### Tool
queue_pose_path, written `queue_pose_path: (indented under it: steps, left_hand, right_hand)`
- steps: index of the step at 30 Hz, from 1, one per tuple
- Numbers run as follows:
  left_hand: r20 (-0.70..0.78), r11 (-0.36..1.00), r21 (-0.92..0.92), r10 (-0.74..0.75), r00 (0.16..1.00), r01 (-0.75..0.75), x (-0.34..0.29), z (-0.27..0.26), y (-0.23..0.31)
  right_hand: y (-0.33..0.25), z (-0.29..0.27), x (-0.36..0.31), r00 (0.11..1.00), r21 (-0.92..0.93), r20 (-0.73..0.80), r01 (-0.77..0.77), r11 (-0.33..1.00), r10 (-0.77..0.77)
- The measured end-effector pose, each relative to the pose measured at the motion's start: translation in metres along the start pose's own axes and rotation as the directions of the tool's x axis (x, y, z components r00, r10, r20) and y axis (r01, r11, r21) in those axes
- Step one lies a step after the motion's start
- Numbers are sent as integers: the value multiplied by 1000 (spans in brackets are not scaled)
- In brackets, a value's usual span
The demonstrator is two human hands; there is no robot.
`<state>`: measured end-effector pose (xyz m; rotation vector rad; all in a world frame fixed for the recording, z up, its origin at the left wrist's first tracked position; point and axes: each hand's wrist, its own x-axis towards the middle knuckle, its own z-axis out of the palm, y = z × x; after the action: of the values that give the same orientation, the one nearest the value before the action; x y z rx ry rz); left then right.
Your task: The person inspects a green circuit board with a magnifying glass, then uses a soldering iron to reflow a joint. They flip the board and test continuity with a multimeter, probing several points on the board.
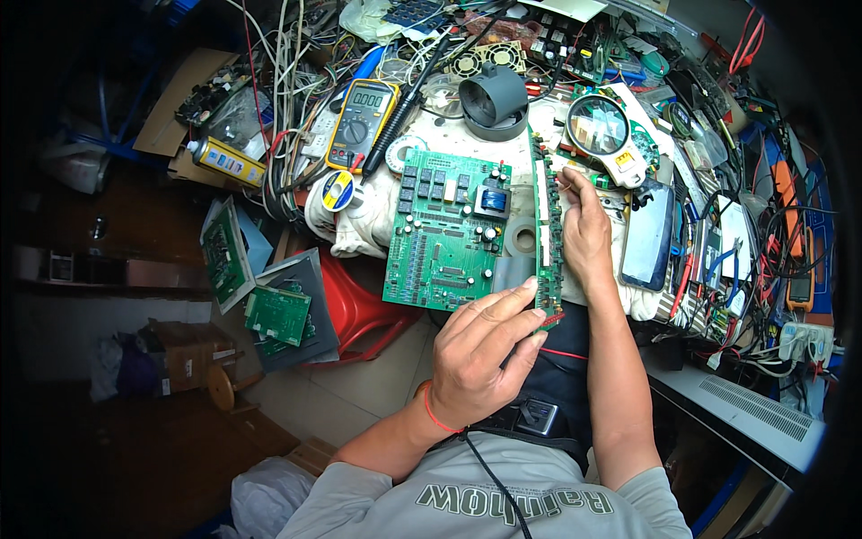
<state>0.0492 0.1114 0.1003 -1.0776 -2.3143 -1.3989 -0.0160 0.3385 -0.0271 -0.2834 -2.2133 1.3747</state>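
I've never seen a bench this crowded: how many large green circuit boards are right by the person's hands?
2. The flat board lies face up, to the left; the upright board stands on edge between the left hand and right hand. Others could be hidden underneath.

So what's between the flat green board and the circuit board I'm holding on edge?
The head view shows a pale ring-shaped roll between the flat green board and the circuit board, with a grey piece nearer you.

This looks like a workshop for electric things, with 1 yellow meter, 1 magnifier, a spool, big heaps of wires and lots of green boards.
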Motion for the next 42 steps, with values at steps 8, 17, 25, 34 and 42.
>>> queue_pose_path:
  steps: [8, 17, 25, 34, 42]
  left_hand:
    - [4, 1000, -2, 5, 1000, -5, 1, -1, 1]
    - [3, 1000, 1, 8, 1000, -8, 1, 0, 0]
    - [5, 1000, -4, 11, 1000, -11, 1, 1, 0]
    - [5, 1000, 17, -6, 1000, 6, -1, -2, -1]
    - [11, 995, 54, -81, 997, 81, -5, -7, 0]
  right_hand:
    - [-2, -2, 0, 999, -15, 41, -21, 1000, 22]
    - [-1, 0, -1, 1000, 18, 4, -3, 1000, 3]
    - [1, 2, -1, 999, 18, -20, 31, 999, -31]
    - [0, 2, -1, 999, 10, -30, 45, 999, -45]
    - [2, 6, -5, 991, -106, -52, 114, 988, -120]
